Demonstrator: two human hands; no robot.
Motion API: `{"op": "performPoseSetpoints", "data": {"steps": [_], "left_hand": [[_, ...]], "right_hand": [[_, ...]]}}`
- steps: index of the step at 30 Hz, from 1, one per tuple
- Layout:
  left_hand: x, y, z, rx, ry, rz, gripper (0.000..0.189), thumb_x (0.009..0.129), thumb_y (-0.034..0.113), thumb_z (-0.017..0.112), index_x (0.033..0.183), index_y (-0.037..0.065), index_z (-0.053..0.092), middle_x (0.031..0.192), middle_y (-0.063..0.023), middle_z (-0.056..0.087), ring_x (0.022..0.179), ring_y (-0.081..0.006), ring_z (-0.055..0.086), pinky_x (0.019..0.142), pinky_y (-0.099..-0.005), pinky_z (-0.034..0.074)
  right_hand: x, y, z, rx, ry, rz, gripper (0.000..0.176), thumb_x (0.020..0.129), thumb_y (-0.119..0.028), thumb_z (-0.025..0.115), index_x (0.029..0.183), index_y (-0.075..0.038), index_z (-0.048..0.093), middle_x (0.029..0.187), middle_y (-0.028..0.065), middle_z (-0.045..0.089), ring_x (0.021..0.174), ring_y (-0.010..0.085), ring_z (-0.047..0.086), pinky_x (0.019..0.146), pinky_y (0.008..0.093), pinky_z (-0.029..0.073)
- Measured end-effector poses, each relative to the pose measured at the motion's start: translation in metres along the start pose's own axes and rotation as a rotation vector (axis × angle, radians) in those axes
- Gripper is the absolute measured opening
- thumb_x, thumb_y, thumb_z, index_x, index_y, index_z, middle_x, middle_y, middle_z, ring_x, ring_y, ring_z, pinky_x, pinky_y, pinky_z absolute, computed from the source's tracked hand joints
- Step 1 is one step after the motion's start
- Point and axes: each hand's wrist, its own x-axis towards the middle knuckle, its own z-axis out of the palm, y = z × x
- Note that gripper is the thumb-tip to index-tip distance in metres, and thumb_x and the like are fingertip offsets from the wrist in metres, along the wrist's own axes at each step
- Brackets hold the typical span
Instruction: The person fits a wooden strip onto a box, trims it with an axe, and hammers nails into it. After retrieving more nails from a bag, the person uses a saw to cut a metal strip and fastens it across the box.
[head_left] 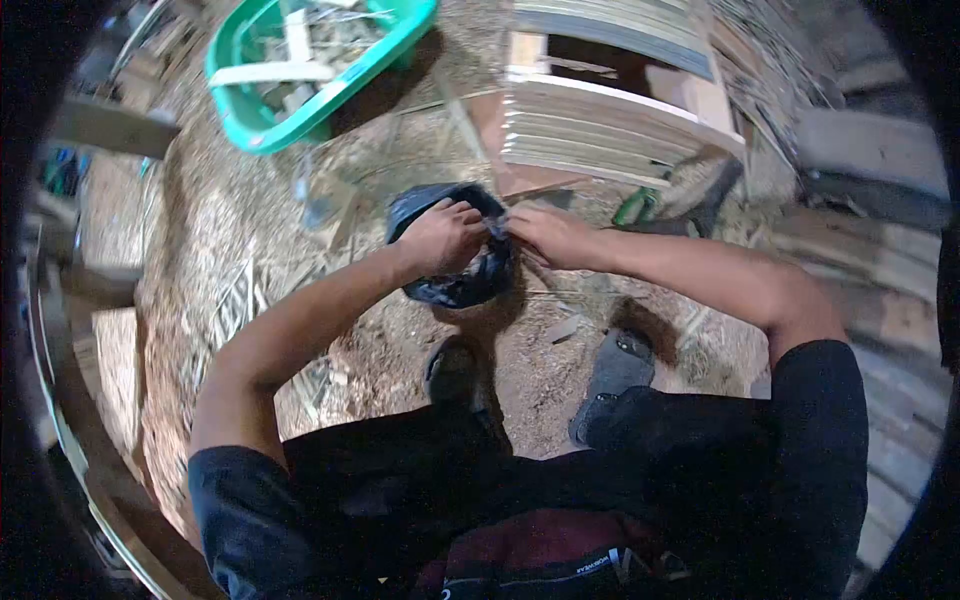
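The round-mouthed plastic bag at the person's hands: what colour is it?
The plastic bag is black, with a faint bluish sheen; the head view shows it best.

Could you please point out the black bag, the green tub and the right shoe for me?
Black bag [455, 293]: head view, its lower side.
Green tub [263, 139]: head view, its near rim.
Right shoe [617, 372]: head view, its upper.

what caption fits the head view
Left hand and right hand at a black bag, above shavings-strewn ground, green tub of wood scraps beyond.
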Motion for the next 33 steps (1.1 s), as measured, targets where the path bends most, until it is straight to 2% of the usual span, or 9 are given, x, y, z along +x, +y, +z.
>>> {"op": "performPoseSetpoints", "data": {"steps": [4, 9, 14, 16, 19, 22, 28, 31, 33], "left_hand": [[0.065, 0.011, 0.005, -0.290, 0.111, 0.158, 0.020, 0.083, 0.013, 0.063, 0.102, 0.010, 0.066, 0.086, -0.0123, 0.067, 0.082, -0.0316, 0.066, 0.070, -0.0426, 0.054], [0.148, 0.049, 0.008, -0.372, 0.158, 0.431, 0.023, 0.083, 0.011, 0.061, 0.105, 0.006, 0.065, 0.090, -0.0148, 0.064, 0.084, -0.0351, 0.064, 0.073, -0.0444, 0.053], [0.203, 0.089, 0.013, -0.376, 0.063, 0.567, 0.037, 0.082, 0.010, 0.061, 0.118, 0.002, 0.055, 0.101, -0.0189, 0.060, 0.095, -0.0387, 0.061, 0.080, -0.0462, 0.051], [0.222, 0.100, 0.031, -0.396, 0.221, 0.633, 0.045, 0.082, 0.011, 0.061, 0.124, 0.002, 0.050, 0.104, -0.0244, 0.061, 0.099, -0.0412, 0.061, 0.081, -0.0481, 0.050], [0.250, 0.115, 0.033, -0.371, -0.172, 0.420, 0.043, 0.081, 0.013, 0.061, 0.122, 0.002, 0.051, 0.104, -0.0278, 0.060, 0.098, -0.0431, 0.060, 0.081, -0.0503, 0.049], [0.269, 0.129, 0.054, -0.368, 0.056, 0.317, 0.041, 0.081, 0.016, 0.061, 0.118, 0.001, 0.053, 0.104, -0.0288, 0.060, 0.095, -0.0462, 0.059, 0.079, -0.0526, 0.048], [0.285, 0.134, 0.074, -0.520, -0.101, 0.222, 0.050, 0.091, 0.036, 0.057, 0.128, 0.002, 0.052, 0.123, -0.0230, 0.059, 0.116, -0.0390, 0.056, 0.098, -0.0460, 0.044], [0.292, 0.127, 0.114, -0.517, 0.076, 0.145, 0.053, 0.084, 0.035, 0.063, 0.123, 0.002, 0.050, 0.109, -0.0273, 0.061, 0.106, -0.0461, 0.057, 0.093, -0.0517, 0.045], [0.288, 0.129, 0.095, -0.612, -0.005, 0.110, 0.053, 0.087, 0.036, 0.062, 0.126, 0.004, 0.049, 0.112, -0.0270, 0.061, 0.108, -0.0460, 0.057, 0.094, -0.0515, 0.045]], "right_hand": [[-0.061, 0.004, -0.030, -0.017, 0.090, 0.177, 0.020, 0.085, -0.013, 0.059, 0.102, -0.003, 0.057, 0.095, 0.0173, 0.057, 0.094, 0.0373, 0.058, 0.083, 0.0464, 0.047], [-0.159, 0.010, -0.051, -0.140, -0.003, 0.403, 0.019, 0.084, -0.011, 0.062, 0.099, -0.002, 0.055, 0.090, 0.0170, 0.058, 0.087, 0.0389, 0.058, 0.080, 0.0476, 0.047], [-0.221, 0.013, -0.067, -0.160, -0.041, 0.851, 0.023, 0.085, -0.013, 0.058, 0.103, 0.001, 0.056, 0.094, 0.0200, 0.059, 0.094, 0.0424, 0.057, 0.085, 0.0498, 0.046], [-0.228, 0.021, -0.069, -0.273, 0.088, 0.784, 0.027, 0.080, -0.011, 0.057, 0.102, 0.004, 0.057, 0.100, 0.0243, 0.058, 0.096, 0.0434, 0.058, 0.087, 0.0492, 0.048], [-0.236, 0.039, -0.063, -0.325, 0.216, 0.702, 0.029, 0.080, -0.008, 0.057, 0.105, 0.005, 0.057, 0.110, 0.0257, 0.057, 0.106, 0.0430, 0.055, 0.094, 0.0476, 0.045], [-0.239, 0.069, -0.068, -0.337, 0.335, 0.600, 0.031, 0.079, -0.006, 0.060, 0.109, 0.003, 0.058, 0.122, 0.0229, 0.056, 0.119, 0.0411, 0.051, 0.102, 0.0446, 0.042], [-0.232, 0.137, -0.090, -0.471, -0.250, 0.741, 0.036, 0.076, -0.016, 0.069, 0.109, -0.004, 0.062, 0.115, 0.0146, 0.061, 0.116, 0.0319, 0.057, 0.099, 0.0468, 0.045], [-0.233, 0.139, -0.105, -0.484, -0.420, 0.677, 0.029, 0.078, -0.017, 0.065, 0.105, -0.008, 0.063, 0.112, 0.0116, 0.061, 0.116, 0.0288, 0.057, 0.096, 0.0481, 0.046], [-0.236, 0.145, -0.107, -0.542, -0.411, 0.590, 0.024, 0.081, -0.017, 0.061, 0.104, -0.010, 0.063, 0.113, 0.0092, 0.060, 0.117, 0.0267, 0.056, 0.095, 0.0468, 0.046]]}}
